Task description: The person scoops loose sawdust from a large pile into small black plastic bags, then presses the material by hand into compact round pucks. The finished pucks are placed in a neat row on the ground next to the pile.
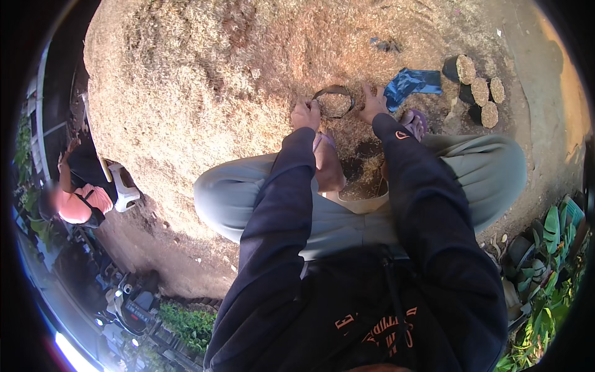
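Between my two hands a dark plastic planting bag [350, 109] stands open, its round mouth full of pale husks that look like rice husks. My left hand [306, 114] pinches the left side of the bag's rim. On the other side, my right hand [373, 104] has its fingers spread over the husks, a little apart from the rim. A stack of flat, shiny dark-blue plastic bags [411, 84] lies just beyond my right hand. How deep the bag sits in the husks is hidden.
A broad husk heap [186, 83] spreads ahead and left. Several filled dark bags [466, 69] lie at the right. A crumpled dark plastic piece [386, 45] rests on the husks. Leftward are a person [83, 204], a plastic stool [124, 188] and a motorbike [132, 309]; plants [551, 274] grow at right.
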### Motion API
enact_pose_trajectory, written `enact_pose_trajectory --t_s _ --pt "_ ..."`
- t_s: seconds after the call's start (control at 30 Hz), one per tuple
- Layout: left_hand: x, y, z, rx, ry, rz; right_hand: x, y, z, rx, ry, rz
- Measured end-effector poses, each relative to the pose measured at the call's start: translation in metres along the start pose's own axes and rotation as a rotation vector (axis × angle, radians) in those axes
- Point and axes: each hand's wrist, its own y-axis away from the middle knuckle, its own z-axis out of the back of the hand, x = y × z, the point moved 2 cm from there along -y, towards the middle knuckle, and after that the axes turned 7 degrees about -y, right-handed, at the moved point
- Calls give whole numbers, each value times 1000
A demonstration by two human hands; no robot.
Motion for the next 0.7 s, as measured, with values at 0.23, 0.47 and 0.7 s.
enact_pose_trajectory --t_s 0.23,0.47,0.7 --pt "-6 -14 -3 28 73 -141 20 -9 -9 95 16 233" --pt "-42 -34 28 132 868 266 23 -10 -20 121 138 320" --pt "-65 -38 47 84 985 310 30 8 -51 110 189 474"
